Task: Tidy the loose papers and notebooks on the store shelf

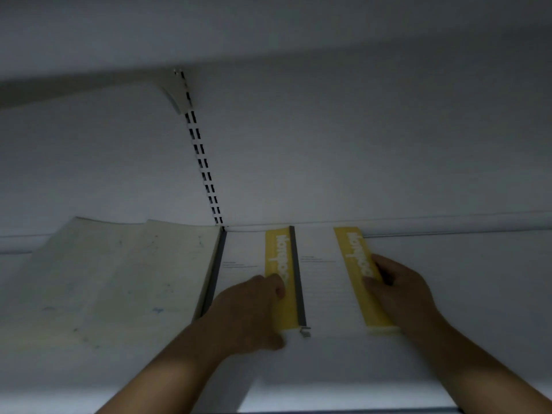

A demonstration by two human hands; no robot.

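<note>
squaring up two white notebooks with yellow side bands on the white store shelf (448,264), that is the step in hand. the left hand (254,306) is pressing flat on the left white-and-yellow notebook (279,279), fingers together across its yellow band, beside its dark grey spine strip (297,276); nothing is clamped, it is only pinning. the right hand (400,291) is pinching the outer edge of the right white-and-yellow notebook (355,264), thumb on top, fingers curling under. both notebooks are lying side by side toward the shelf's back edge, just right of the slotted upright (203,162). a loose cream stack of marked papers (113,273) is sitting to the left, touching or nearly so. next, i reckon, it is calling for sliding the pair together, then straightening the cream papers.
</note>
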